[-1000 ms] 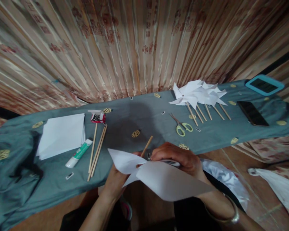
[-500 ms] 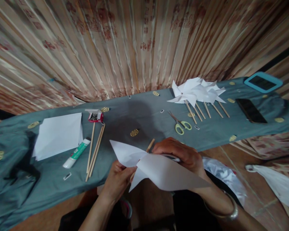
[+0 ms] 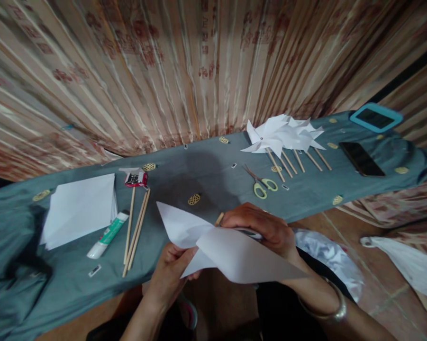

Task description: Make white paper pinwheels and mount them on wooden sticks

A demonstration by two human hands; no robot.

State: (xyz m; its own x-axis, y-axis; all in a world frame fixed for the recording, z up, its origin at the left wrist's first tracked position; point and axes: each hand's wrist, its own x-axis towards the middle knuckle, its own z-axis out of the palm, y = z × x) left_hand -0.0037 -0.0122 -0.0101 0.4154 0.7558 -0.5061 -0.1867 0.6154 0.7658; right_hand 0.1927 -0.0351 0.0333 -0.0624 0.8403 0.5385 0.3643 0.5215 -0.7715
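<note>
In front of me is a white paper pinwheel (image 3: 241, 255) with curled blades. My left hand (image 3: 172, 265) pinches it at its left side, thumb on the paper near the centre. The rounded end of a wooden stick (image 3: 219, 219) pokes out behind the paper, beside the fingertips of my right hand (image 3: 259, 225). That hand is curled behind the large blade, closed over a dark, shiny-edged object (image 3: 249, 233) that is mostly hidden; its kind cannot be made out. The blades also cover most of the stick.
On the cloth-covered table (image 3: 213, 161) lie a stack of white paper (image 3: 81, 208), a glue tube (image 3: 108, 234), loose sticks (image 3: 137, 237), a red box of pins (image 3: 135, 178), green-handled scissors (image 3: 259, 182), finished pinwheels (image 3: 280, 135), a phone (image 3: 361, 158) and a blue-framed device (image 3: 377, 117).
The view has shifted, so the table's things sit a little further left. My left fingers have moved slightly down and over the pinwheel's centre; less of the stick shows.
</note>
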